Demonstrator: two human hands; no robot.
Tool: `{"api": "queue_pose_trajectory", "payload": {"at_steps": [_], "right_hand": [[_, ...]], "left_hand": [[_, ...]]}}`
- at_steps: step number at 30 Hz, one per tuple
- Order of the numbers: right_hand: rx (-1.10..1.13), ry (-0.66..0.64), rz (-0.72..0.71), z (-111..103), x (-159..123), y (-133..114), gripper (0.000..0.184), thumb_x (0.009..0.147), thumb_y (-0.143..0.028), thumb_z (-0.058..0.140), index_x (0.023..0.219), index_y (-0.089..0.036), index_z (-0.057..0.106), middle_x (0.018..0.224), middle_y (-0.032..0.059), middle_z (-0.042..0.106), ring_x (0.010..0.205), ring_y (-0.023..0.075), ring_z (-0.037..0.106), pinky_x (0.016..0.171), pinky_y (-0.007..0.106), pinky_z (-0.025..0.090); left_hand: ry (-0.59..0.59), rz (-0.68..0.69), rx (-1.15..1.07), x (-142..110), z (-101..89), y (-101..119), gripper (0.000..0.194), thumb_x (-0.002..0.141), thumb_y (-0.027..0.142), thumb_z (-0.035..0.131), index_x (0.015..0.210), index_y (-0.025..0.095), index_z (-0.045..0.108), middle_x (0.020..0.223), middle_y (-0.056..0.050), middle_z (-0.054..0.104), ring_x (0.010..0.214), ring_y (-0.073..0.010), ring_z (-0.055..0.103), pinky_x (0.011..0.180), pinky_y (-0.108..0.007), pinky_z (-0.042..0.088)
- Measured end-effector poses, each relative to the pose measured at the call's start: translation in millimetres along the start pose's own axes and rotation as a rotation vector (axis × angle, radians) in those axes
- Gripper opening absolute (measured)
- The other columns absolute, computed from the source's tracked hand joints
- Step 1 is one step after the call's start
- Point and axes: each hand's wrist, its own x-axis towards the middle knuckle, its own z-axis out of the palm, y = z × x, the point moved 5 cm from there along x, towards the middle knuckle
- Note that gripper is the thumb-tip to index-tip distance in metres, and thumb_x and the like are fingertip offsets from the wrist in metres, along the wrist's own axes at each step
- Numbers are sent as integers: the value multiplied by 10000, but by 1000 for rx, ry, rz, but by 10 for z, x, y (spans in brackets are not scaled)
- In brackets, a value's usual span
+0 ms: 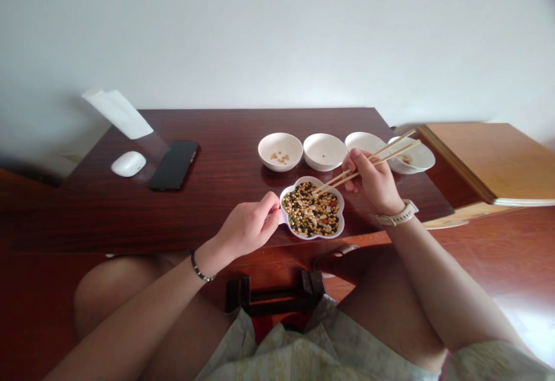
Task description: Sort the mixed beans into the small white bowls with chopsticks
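Observation:
A white flower-shaped dish point(285, 217) full of mixed beans sits at the near edge of a dark wooden table point(217, 196). My left hand point(250, 226) pinches the dish's left rim, fingers closed. My right hand point(373, 181), a pale watch on its wrist, grips a pair of wooden chopsticks point(368, 160); their tips reach down into the beans. Behind the dish stand several small white bowls in a row: the left bowl point(280, 151) holds a few pale beans, the second bowl point(325, 151) a speck, the far right bowl point(414, 157) something reddish.
A black phone point(174, 164) and a white mouse point(128, 163) lie at the table's left, with a white paper stand point(118, 113) behind them. A lighter wooden table point(485, 161) adjoins on the right. My knees and a dark low stool point(273, 294) are below.

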Motion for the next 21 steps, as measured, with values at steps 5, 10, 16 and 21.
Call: {"api": "queue_pose_trajectory", "payload": {"at_steps": [5,10,16,21], "right_hand": [[-45,-6,-1,-32,9,16,545,1028,-678,674,762,-220,546,574,-13,538,449,94,464,415,237,298],[-47,10,-14,-52,11,22,538,1042,-668,658,765,-219,551,553,-13,533,435,94,450,404,229,291],[19,66,-5,-134,31,13,537,1002,-651,727,749,-212,549,594,-16,517,442,89,491,377,213,289],[96,214,-109,-422,97,-56,523,960,-611,789,740,-214,528,673,-16,524,442,81,496,339,224,258]], "left_hand": [[1,-3,-5,4,-5,3,85,1096,238,487,1012,229,488,768,29,660,578,-148,599,605,-275,362],[-6,-10,-3,2,-3,-1,80,1094,229,492,1014,229,481,768,31,648,589,-148,595,615,-273,360],[1,-4,-15,-6,8,-14,89,1099,239,496,1012,233,476,751,40,628,567,-140,570,602,-264,334],[-1,-10,-13,-19,18,-35,89,1096,232,502,1010,231,476,749,41,622,566,-139,564,609,-267,327]]}}
